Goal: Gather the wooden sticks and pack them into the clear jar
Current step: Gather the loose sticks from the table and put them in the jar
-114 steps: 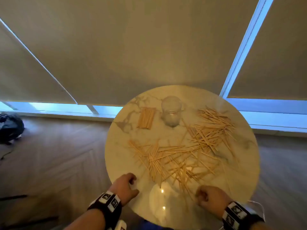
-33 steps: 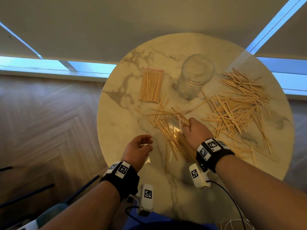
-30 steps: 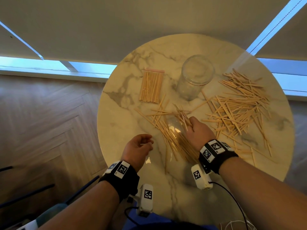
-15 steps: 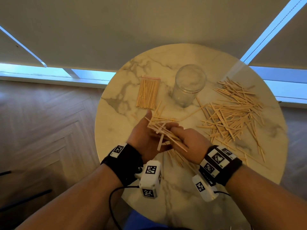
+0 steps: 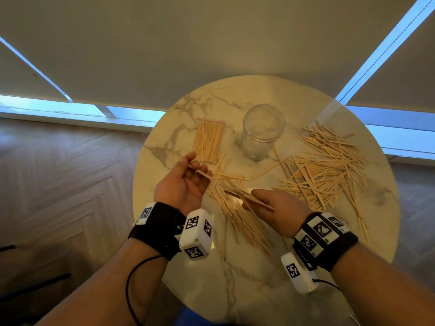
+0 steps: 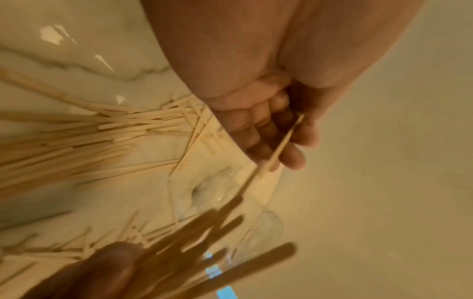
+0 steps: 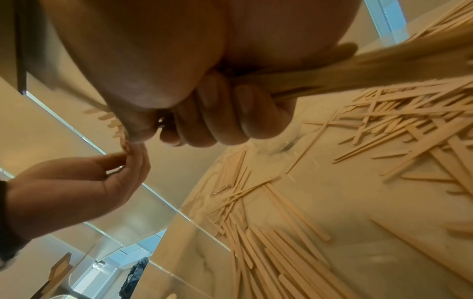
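Flat wooden sticks lie loose on the round marble table (image 5: 270,278): one heap in the middle (image 5: 237,220) and a bigger one at the right (image 5: 324,168). The clear jar (image 5: 261,131) stands upright and open at the back. My right hand (image 5: 254,196) is above the middle heap, fingers (image 7: 230,121) curled round a bundle of sticks (image 7: 332,76). My left hand (image 5: 195,168) hovers palm up to its left, pinching a stick or two (image 6: 284,141) between thumb and fingers. The hands are apart, both in front of the jar.
A clear zip bag of sticks (image 5: 208,142) lies left of the jar. Sticks reach close to the table's right edge. Beyond the table are window blinds (image 5: 211,43), and wooden floor (image 5: 58,184) lies to the left.
Half a second ago both hands were together on one clump of sticks. They have since parted: the right keeps the bundle, the left has drawn back to the left with a stick or two.
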